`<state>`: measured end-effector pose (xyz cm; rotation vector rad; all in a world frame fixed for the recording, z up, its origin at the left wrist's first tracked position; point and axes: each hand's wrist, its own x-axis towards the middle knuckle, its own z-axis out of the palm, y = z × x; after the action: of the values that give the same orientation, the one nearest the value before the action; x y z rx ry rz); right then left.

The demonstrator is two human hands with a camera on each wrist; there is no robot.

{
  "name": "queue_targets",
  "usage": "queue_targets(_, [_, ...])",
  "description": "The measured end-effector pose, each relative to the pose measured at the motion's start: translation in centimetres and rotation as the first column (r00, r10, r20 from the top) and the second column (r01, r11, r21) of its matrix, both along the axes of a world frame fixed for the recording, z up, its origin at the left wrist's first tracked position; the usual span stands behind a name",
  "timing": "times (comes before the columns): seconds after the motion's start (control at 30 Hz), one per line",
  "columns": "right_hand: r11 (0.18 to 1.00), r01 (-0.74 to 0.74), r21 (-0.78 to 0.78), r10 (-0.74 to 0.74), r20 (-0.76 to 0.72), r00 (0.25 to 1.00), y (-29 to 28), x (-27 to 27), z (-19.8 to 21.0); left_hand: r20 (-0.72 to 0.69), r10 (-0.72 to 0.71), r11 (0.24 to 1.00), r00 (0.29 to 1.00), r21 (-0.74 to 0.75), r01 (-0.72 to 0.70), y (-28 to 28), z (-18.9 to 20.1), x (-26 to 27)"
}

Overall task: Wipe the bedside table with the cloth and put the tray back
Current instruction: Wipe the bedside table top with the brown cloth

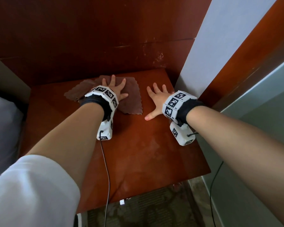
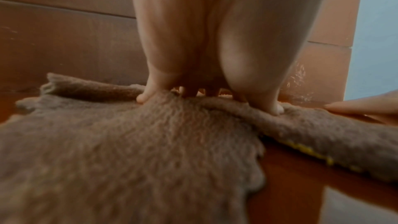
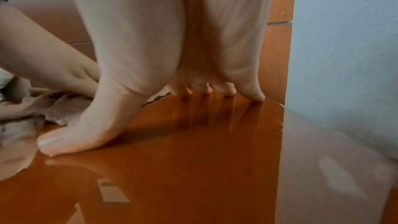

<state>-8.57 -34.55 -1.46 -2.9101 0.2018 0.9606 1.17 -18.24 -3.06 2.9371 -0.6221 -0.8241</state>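
Note:
A brown fleecy cloth [image 1: 131, 97] [image 2: 129, 151] [image 3: 28, 111] lies spread on the far left part of the glossy reddish-brown bedside table [image 1: 138, 145] [image 3: 183, 159]. My left hand [image 1: 115, 89] [image 2: 206, 57] presses flat on the cloth with fingers spread. My right hand [image 1: 156, 99] [image 3: 172, 48] rests flat on the bare tabletop to the right of the cloth, fingers spread, thumb pointing left. No tray is in view.
A dark wooden headboard panel [image 1: 105, 38] rises behind the table. A pale wall [image 1: 220, 38] stands at the table's right edge. Bedding [image 1: 2, 128] lies to the left. Patterned carpet [image 1: 146, 210] shows below the front edge. Wrist cables [image 1: 107, 169] trail over the table.

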Motion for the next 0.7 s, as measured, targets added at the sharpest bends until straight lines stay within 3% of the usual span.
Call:
queue_targets(0.33, [1.000, 0.011, 0.010, -0.011, 0.010, 1.000, -0.3, 1.3, -0.2, -0.021, -0.009, 1.000, 1.000, 0.006, 0.009, 0.9, 0.6, -1.2])
queue_targets(0.7, [1.000, 0.001, 0.010, -0.001, 0.028, 1.000, -0.6, 1.9, -0.5, -0.041, -0.006, 1.000, 0.999, 0.023, 0.007, 3.3, 0.7, -6.1])
